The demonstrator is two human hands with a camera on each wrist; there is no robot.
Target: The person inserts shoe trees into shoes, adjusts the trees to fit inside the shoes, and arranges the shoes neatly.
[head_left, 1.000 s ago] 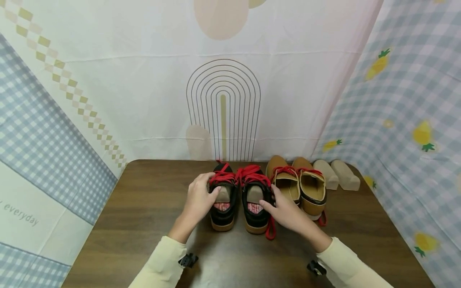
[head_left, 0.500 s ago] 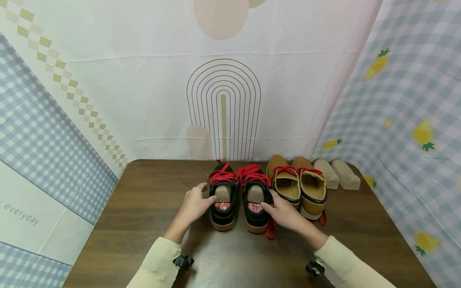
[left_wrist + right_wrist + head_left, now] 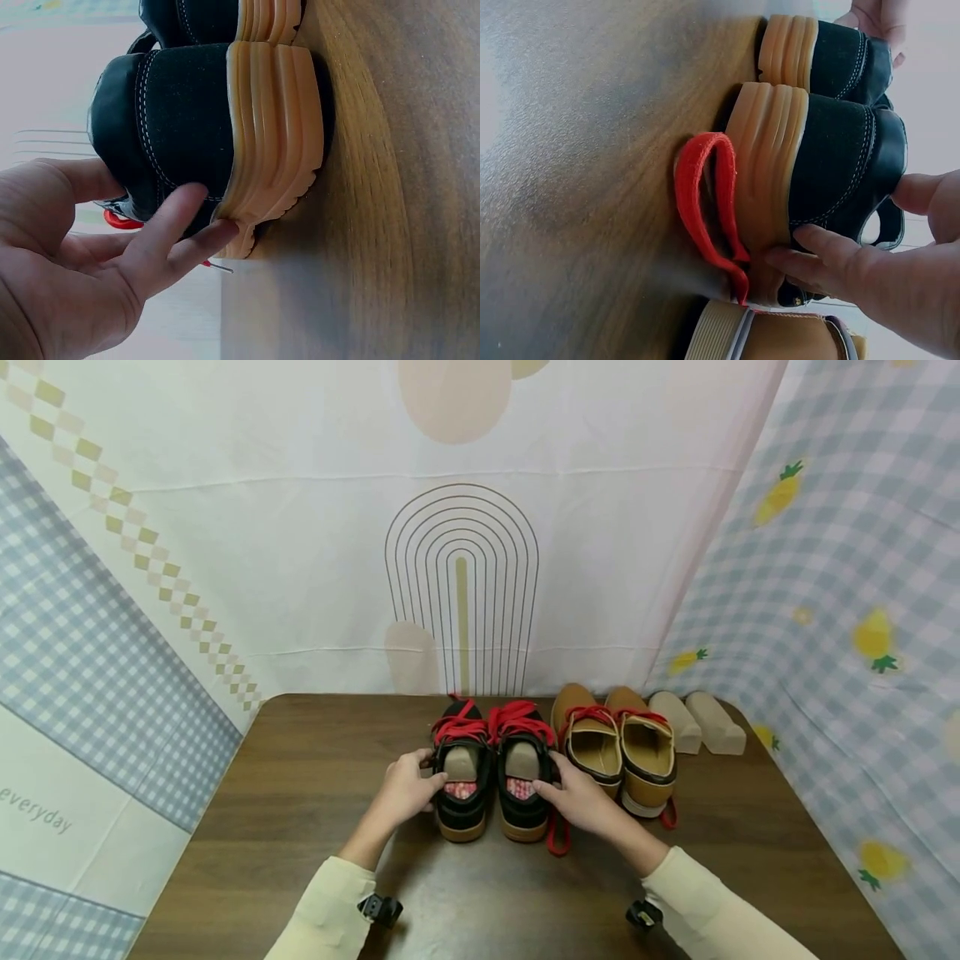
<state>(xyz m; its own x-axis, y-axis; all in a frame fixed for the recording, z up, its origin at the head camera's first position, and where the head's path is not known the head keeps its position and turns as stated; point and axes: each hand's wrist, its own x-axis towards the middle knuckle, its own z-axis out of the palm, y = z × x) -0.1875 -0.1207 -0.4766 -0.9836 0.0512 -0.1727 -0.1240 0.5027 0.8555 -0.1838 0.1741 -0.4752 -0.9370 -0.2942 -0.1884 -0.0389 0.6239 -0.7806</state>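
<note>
Two black shoes with red laces and tan soles stand side by side, heels toward me, a beige block inside each. My left hand (image 3: 408,789) holds the left black shoe (image 3: 462,817) by its outer side, thumb at the collar and fingers along the upper and sole, as the left wrist view shows. On the other side, my right hand (image 3: 583,795) grips the right black shoe (image 3: 523,818) the same way, its fingertips (image 3: 810,238) low against the upper. A red lace loop (image 3: 694,191) lies beside that shoe's sole.
Just right of the black pair are two tan shoes (image 3: 647,781) with red laces, close to my right hand. Beyond them sit two beige blocks (image 3: 716,727) on the wooden table (image 3: 315,793). A white printed cloth (image 3: 315,568) hangs behind the table.
My left hand has drawn back from the laces to the shoe's outer side. The right shoe has shifted left with my right hand, narrowing the gap between the black shoes.
</note>
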